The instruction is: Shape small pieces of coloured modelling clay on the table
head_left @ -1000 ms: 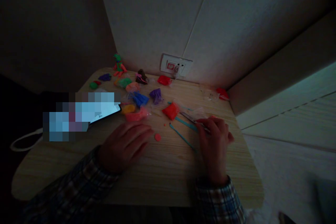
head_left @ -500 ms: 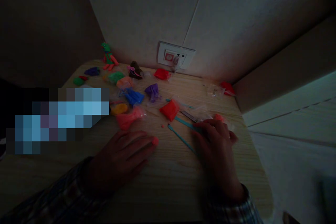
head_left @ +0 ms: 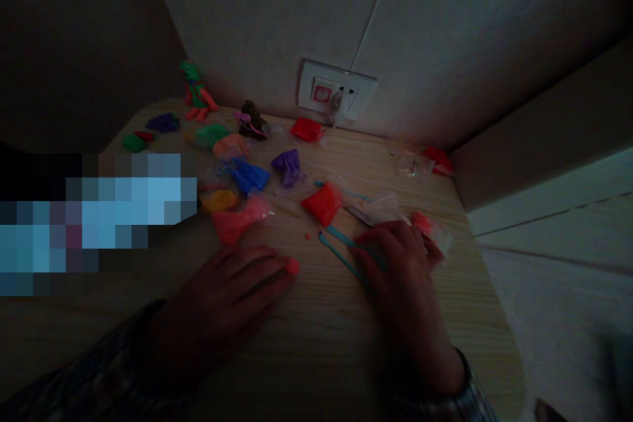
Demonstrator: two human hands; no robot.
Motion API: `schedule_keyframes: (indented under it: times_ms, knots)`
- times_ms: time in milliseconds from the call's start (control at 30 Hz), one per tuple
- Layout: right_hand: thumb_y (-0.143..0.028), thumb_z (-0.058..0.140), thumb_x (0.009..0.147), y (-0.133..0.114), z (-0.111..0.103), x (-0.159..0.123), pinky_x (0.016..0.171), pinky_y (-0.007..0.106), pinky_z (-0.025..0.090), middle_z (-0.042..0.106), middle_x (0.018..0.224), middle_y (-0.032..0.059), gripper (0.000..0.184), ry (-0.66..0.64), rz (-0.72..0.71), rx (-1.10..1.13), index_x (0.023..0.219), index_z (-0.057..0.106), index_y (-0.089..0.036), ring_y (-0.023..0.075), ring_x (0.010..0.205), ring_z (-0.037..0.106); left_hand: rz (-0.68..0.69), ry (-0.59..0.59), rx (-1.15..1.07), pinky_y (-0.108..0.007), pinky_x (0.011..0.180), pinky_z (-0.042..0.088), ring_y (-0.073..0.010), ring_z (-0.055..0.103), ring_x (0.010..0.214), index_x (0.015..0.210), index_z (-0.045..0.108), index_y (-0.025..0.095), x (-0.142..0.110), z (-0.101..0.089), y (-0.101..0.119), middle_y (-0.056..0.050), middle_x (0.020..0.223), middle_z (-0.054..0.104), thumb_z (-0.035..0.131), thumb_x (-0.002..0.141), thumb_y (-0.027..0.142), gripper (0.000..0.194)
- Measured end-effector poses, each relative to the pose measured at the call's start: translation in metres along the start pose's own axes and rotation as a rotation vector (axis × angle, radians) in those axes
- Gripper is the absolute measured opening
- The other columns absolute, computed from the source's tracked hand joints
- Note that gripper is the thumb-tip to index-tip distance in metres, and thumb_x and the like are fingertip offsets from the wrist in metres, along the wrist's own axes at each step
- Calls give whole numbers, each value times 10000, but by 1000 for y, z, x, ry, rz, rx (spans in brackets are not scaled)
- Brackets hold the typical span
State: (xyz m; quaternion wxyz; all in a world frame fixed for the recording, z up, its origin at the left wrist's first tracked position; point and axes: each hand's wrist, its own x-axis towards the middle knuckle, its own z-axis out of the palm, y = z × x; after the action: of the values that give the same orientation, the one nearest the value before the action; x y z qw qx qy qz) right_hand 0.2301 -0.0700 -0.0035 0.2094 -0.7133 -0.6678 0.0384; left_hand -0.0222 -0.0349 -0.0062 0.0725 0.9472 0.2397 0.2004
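My left hand (head_left: 225, 303) rests low over the table, its fingers together around a small ball of coral-pink modelling clay (head_left: 293, 266) that shows at the fingertips. My right hand (head_left: 403, 277) is curled over a flat teal modelling tool (head_left: 341, 236), with thumb and forefinger on its near part. A thin teal stick (head_left: 339, 254) with a dark rounded tip lies beside it, its near end hidden by that hand. A tiny coral crumb (head_left: 308, 237) lies between my hands. Just beyond are a bag of red clay (head_left: 324, 203) and a bag of coral clay (head_left: 240, 219).
Bags of blue (head_left: 250, 176), purple (head_left: 288, 168) and other clay lie across the wooden table (head_left: 316, 343). A green-and-orange clay figure (head_left: 198, 95) stands at the back left. A wall socket (head_left: 336, 91) holds a plug. A blurred-out patch (head_left: 123, 204) covers the left side.
The view has shifted slightly. My right hand has moved a little left and closed in on the teal tools, uncovering more of the coral clay bag at its right. My left hand stays put.
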Motion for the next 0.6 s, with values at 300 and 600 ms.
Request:
schedule_keyframes:
  times_ms: [300,600]
  knots:
    - [-170,459,841,-4,8,3,783,416,353,593,818,64,116,-27,5,-38,771,541,-211,244,839,529,-29,-5,-38,-369,943,480,-210,567,1103,1326,497,246,0,-1,2,-48,1179,656,383,943,162,409]
    - [-285,463,860,-7,-7,9,666,343,363,580,731,12,105,80,104,230,801,528,-228,172,664,529,-34,18,-26,-345,952,468,-203,552,1121,1278,534,201,1,2,3,-59,1164,655,399,934,140,374]
